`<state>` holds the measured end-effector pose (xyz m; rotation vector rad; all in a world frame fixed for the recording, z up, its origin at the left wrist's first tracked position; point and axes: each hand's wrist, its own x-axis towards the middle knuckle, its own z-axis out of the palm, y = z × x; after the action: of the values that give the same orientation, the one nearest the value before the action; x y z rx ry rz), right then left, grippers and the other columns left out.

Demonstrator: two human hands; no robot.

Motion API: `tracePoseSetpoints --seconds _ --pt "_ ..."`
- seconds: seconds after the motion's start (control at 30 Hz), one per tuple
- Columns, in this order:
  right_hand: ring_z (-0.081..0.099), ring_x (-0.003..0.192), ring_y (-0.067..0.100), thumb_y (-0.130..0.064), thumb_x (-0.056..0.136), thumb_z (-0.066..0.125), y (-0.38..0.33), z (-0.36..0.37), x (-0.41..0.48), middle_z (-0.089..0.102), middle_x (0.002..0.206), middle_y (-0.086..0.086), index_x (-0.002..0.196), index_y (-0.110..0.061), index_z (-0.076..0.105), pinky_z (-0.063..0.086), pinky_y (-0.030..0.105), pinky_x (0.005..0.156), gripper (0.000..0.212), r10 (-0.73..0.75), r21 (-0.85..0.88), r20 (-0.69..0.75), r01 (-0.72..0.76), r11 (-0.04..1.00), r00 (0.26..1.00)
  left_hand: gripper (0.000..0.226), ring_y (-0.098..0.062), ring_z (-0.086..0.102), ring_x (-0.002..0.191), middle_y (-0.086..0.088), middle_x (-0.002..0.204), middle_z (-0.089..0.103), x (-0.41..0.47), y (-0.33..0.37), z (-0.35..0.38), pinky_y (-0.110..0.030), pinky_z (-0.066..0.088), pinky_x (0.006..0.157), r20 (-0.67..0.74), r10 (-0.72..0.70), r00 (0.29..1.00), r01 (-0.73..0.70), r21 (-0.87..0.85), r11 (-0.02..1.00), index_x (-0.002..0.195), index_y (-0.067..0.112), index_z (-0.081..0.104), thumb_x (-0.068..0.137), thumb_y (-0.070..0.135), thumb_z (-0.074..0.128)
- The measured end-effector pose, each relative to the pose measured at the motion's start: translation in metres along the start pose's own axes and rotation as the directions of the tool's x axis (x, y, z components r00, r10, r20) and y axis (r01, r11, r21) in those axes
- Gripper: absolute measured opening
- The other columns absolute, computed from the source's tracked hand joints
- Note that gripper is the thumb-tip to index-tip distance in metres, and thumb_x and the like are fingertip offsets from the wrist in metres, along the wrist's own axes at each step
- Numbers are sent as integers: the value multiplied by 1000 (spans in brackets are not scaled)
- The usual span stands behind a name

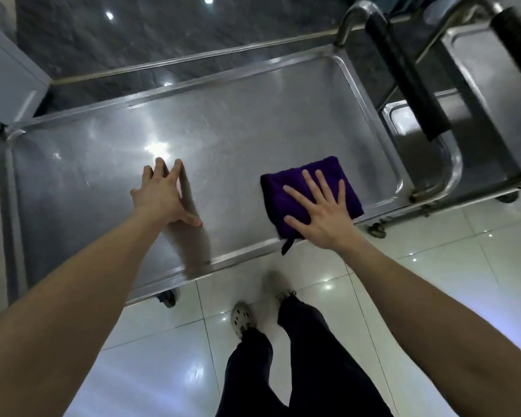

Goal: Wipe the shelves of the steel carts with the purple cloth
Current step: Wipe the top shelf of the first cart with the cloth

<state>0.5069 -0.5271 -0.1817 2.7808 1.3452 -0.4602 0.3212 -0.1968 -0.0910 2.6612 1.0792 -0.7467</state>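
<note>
In the head view, the right hand (319,212) lies flat and spread on the folded purple cloth (307,191), pressing it on the near right of the cart's top shelf (223,130). The left hand (163,194) braces open and empty, fingertips on the steel. Wiping looks underway; the second cart (478,85), far right, appears untouched.

Both bare arms reach forward and down, nearly straight at the elbow. The left hand (163,195) is spread, fingers splayed and pointing away, thumb out to the right, fingertips and thumb pressing down while the palm arches up. The right hand (319,210) lies flat, palm down, fingers fanned apart and extended, thumb stretched left. Neither hand is curled around anything.
</note>
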Motion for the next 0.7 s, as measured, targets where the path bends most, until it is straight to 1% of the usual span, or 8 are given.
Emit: tracePoseSetpoints --seconds 0.1,0.17,0.2,0.27,0.33,0.5,0.6,0.7 --pt "-34 162 26 -93 96 17 51 -18 -1 -32 177 -4 164 -61 -16 -13 71 126 82 199 22 91 -202 979 976 154 -36 23 157 -9 165 25 -6 16 -9 -70 51 104 18 -27 999 26 47 999 165 28 24 39 68 105" --pt "-37 160 29 -94 95 13 52 -19 -2 -35 176 0 164 -58 -19 -14 73 125 84 210 14 102 -212 977 972 145 -35 26 155 -10 159 31 -6 36 -19 -69 50 106 28 -37 999 35 63 997 160 25 33 40 62 107" --pt "-38 159 31 -94 95 11 48 -17 -2 -36 175 2 165 -56 -20 -14 74 124 85 199 17 98 -202 979 975 145 -36 27 155 -10 160 31 -4 50 -24 -68 49 108 38 -36 999 35 21 999 161 26 34 41 61 107" --pt "-38 159 33 -93 95 9 43 -13 -4 -36 175 4 166 -54 -20 -13 75 124 86 183 34 77 -186 982 980 151 -36 27 156 -10 163 29 2 82 -34 -66 47 111 62 -27 998 33 -100 994 166 31 28 42 62 107" --pt "-35 160 33 -93 96 10 45 -10 -5 -32 177 5 167 -53 -17 -12 76 124 86 170 55 45 -172 983 984 153 -37 27 155 -10 163 27 11 112 -41 -65 47 112 63 -9 998 19 -148 989 169 33 21 45 60 107" --pt "-29 163 34 -93 96 21 64 -7 5 -23 180 5 169 -56 -3 -13 78 123 85 121 105 -16 -119 987 993 151 -41 30 147 -10 155 31 32 138 -36 -68 54 103 26 -12 1000 14 -71 997 164 35 23 42 61 108" --pt "-28 163 35 -93 95 23 89 -20 34 -23 180 6 169 -56 -4 -11 79 122 86 114 82 -20 -112 990 993 158 -41 26 151 -9 161 26 39 134 -30 -66 54 105 21 -17 1000 18 -43 999 167 38 16 40 67 106" --pt "-29 162 37 -94 94 19 114 -45 90 -23 180 7 169 -55 -2 -13 78 121 87 110 69 -2 -109 992 994 164 -40 24 153 -8 164 22 46 132 -27 -63 54 107 17 -19 1000 19 1 1000 170 40 9 39 72 103"
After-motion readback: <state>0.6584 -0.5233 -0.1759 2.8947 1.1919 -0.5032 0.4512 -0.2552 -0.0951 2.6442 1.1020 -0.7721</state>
